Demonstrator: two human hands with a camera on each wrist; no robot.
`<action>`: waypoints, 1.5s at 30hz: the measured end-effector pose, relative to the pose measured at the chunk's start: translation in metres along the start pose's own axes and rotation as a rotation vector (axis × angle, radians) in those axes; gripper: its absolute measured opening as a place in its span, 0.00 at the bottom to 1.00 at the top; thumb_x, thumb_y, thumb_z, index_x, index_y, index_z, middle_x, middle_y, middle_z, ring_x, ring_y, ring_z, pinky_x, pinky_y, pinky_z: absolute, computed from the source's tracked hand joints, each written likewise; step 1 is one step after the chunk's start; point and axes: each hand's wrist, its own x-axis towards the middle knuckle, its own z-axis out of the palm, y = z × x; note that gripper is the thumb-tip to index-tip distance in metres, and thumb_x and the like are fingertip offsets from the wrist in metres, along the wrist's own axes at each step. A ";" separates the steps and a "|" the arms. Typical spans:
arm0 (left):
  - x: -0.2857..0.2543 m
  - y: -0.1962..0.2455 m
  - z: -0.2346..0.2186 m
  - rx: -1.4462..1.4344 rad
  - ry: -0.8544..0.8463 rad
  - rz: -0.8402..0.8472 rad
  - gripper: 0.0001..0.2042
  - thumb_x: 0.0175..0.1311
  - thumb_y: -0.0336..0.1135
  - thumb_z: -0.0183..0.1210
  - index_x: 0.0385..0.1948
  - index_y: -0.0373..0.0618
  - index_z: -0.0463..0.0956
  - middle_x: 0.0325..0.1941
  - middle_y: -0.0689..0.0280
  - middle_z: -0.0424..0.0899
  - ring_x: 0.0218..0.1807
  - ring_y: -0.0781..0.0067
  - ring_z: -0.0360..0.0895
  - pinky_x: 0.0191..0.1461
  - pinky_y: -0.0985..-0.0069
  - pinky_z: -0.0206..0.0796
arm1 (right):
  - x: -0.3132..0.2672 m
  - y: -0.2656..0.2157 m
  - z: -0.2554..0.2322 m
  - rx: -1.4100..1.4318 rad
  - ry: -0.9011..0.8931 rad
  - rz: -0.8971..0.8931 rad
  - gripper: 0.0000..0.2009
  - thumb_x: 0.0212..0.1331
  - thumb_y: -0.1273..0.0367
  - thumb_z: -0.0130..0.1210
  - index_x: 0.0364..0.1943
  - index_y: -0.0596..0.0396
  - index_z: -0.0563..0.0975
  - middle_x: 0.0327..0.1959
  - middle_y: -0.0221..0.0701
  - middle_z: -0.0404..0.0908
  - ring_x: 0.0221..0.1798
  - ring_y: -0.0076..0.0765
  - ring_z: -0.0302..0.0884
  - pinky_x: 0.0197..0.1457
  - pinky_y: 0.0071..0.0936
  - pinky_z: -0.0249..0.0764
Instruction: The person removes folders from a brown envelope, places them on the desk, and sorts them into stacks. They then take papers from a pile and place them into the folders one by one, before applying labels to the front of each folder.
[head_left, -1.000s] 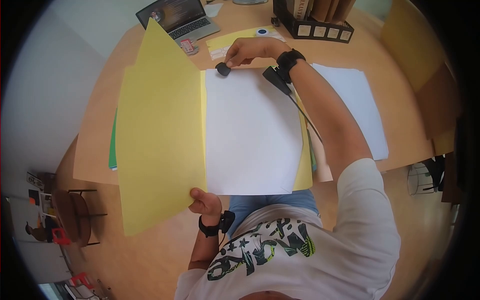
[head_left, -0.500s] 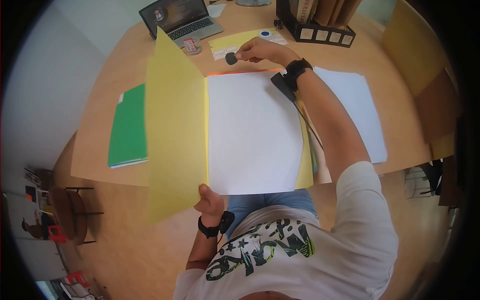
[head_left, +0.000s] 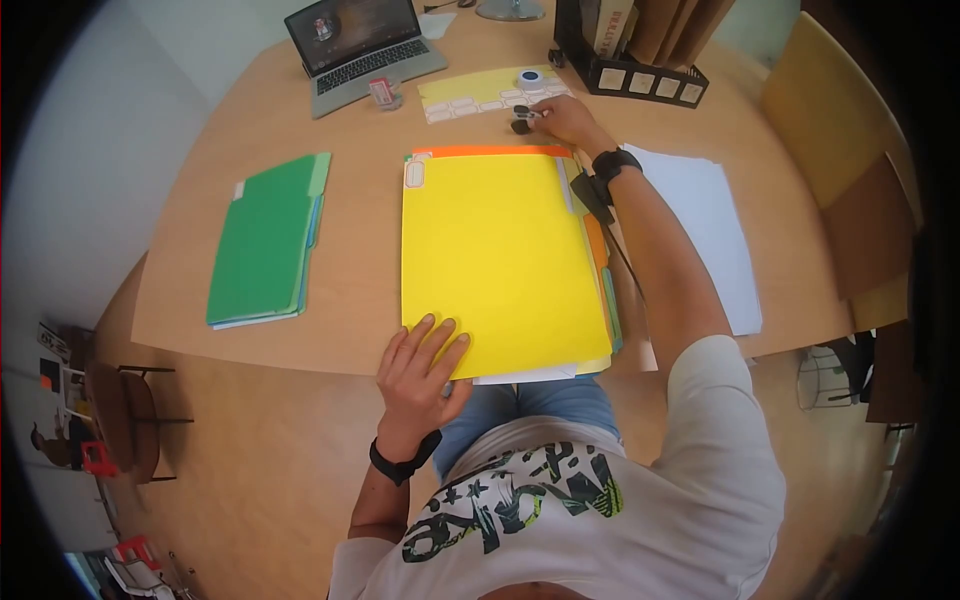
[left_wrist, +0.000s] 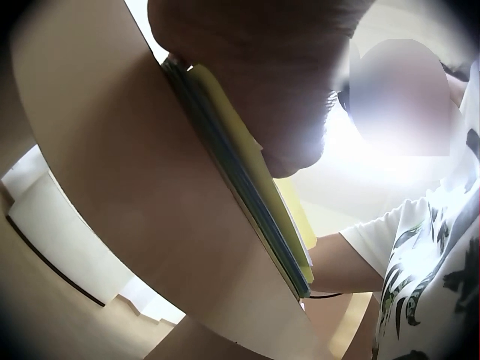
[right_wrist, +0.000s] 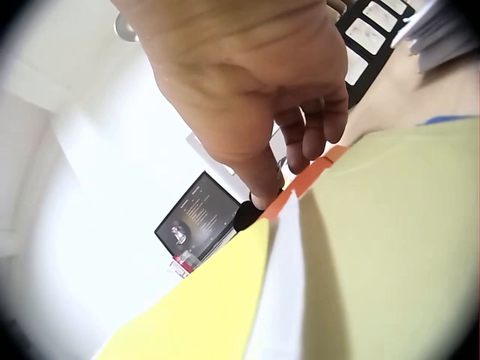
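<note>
A closed yellow file folder (head_left: 500,260) tops a stack of folders, with an orange folder (head_left: 480,151) showing along the far edge and white paper (head_left: 530,379) jutting out at the near one. My left hand (head_left: 420,372) rests on the near left corner of the yellow folder, fingers spread fairly straight over it. In the left wrist view this hand lies over the edge of the stack (left_wrist: 247,195). Just beyond the far edge, my right hand (head_left: 570,122) pinches a black binder clip (head_left: 520,126) by its metal handles between thumb and fingertips.
Green folders (head_left: 265,245) lie to the left, a pile of white paper (head_left: 690,230) to the right. At the back are a laptop (head_left: 365,55), a small red-and-clear box (head_left: 383,93), a label sheet (head_left: 470,95) with a round white object (head_left: 530,77), and a black file holder (head_left: 645,80).
The yellow cover has swung rightward from raised to closed over the white paper. My left hand now lies on top of it. The right hand has moved right with the binder clip.
</note>
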 end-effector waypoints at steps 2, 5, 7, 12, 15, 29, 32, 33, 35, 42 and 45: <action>0.000 -0.001 0.000 -0.004 -0.008 0.001 0.18 0.46 0.34 0.58 0.43 0.49 0.82 0.51 0.59 0.81 0.56 0.51 0.76 0.58 0.54 0.65 | -0.001 0.013 0.002 0.091 -0.033 0.028 0.18 0.49 0.63 0.66 0.44 0.56 0.83 0.39 0.43 0.84 0.40 0.39 0.80 0.47 0.28 0.73; 0.001 -0.002 -0.002 -0.010 -0.017 -0.004 0.18 0.45 0.35 0.58 0.43 0.49 0.82 0.51 0.59 0.81 0.57 0.52 0.76 0.58 0.54 0.65 | 0.004 0.020 0.000 0.121 -0.091 0.069 0.17 0.49 0.63 0.66 0.43 0.55 0.83 0.40 0.45 0.83 0.42 0.42 0.80 0.49 0.29 0.73; 0.000 -0.001 -0.002 -0.010 -0.019 0.001 0.19 0.45 0.35 0.58 0.43 0.49 0.82 0.51 0.59 0.81 0.57 0.52 0.75 0.59 0.54 0.65 | 0.002 0.017 -0.006 0.021 -0.127 0.075 0.18 0.49 0.65 0.65 0.45 0.55 0.83 0.42 0.46 0.82 0.45 0.45 0.79 0.50 0.31 0.73; 0.000 -0.001 -0.003 -0.011 -0.027 0.003 0.19 0.46 0.35 0.58 0.43 0.48 0.82 0.51 0.59 0.81 0.57 0.52 0.75 0.59 0.54 0.65 | -0.008 -0.038 -0.004 -0.380 0.020 -0.026 0.26 0.49 0.74 0.57 0.58 0.50 0.75 0.50 0.42 0.76 0.54 0.49 0.73 0.56 0.37 0.70; -0.001 0.002 -0.006 -0.009 -0.030 0.000 0.19 0.46 0.35 0.58 0.43 0.48 0.82 0.52 0.59 0.81 0.57 0.52 0.75 0.59 0.54 0.65 | -0.033 -0.091 0.005 -0.308 -0.186 -0.539 0.32 0.49 0.78 0.52 0.63 0.40 0.68 0.50 0.40 0.72 0.55 0.48 0.71 0.58 0.40 0.69; -0.013 0.014 -0.009 0.023 -0.010 -0.063 0.20 0.45 0.34 0.58 0.45 0.50 0.81 0.55 0.57 0.78 0.60 0.48 0.70 0.63 0.49 0.58 | -0.056 -0.136 0.036 -0.201 -0.315 -0.401 0.19 0.58 0.59 0.58 0.52 0.50 0.76 0.49 0.40 0.75 0.53 0.45 0.73 0.55 0.35 0.71; -0.015 0.011 -0.004 -0.017 0.020 -0.064 0.21 0.44 0.34 0.59 0.45 0.49 0.81 0.56 0.54 0.76 0.61 0.45 0.68 0.64 0.50 0.58 | -0.043 -0.140 0.032 -0.171 -0.421 -0.248 0.21 0.56 0.56 0.59 0.49 0.55 0.77 0.46 0.43 0.78 0.51 0.45 0.75 0.53 0.34 0.71; -0.015 0.011 -0.004 -0.021 0.026 -0.063 0.21 0.44 0.34 0.60 0.45 0.49 0.81 0.56 0.52 0.75 0.61 0.44 0.68 0.64 0.50 0.58 | -0.034 -0.134 0.034 -0.090 -0.448 -0.271 0.20 0.57 0.57 0.58 0.48 0.56 0.77 0.44 0.42 0.79 0.49 0.44 0.76 0.51 0.33 0.71; -0.015 0.013 -0.004 -0.033 0.050 -0.089 0.21 0.44 0.34 0.61 0.46 0.48 0.81 0.59 0.49 0.72 0.62 0.43 0.67 0.64 0.50 0.57 | -0.018 -0.121 0.037 0.069 -0.499 -0.319 0.18 0.58 0.58 0.57 0.45 0.57 0.77 0.39 0.40 0.80 0.44 0.40 0.76 0.47 0.31 0.71; -0.026 0.019 0.001 -0.173 0.303 -0.400 0.37 0.48 0.31 0.66 0.64 0.42 0.59 0.68 0.48 0.60 0.69 0.46 0.58 0.69 0.55 0.53 | -0.021 -0.144 -0.004 0.356 -0.575 -0.088 0.09 0.61 0.61 0.57 0.34 0.50 0.74 0.29 0.21 0.73 0.29 0.16 0.68 0.31 0.14 0.65; -0.022 0.027 0.007 -0.609 0.577 -0.564 0.40 0.54 0.28 0.64 0.68 0.41 0.48 0.68 0.51 0.60 0.70 0.54 0.58 0.69 0.60 0.56 | -0.002 -0.133 0.011 0.666 -0.500 -0.195 0.07 0.61 0.64 0.58 0.34 0.50 0.74 0.29 0.22 0.74 0.29 0.16 0.69 0.31 0.16 0.67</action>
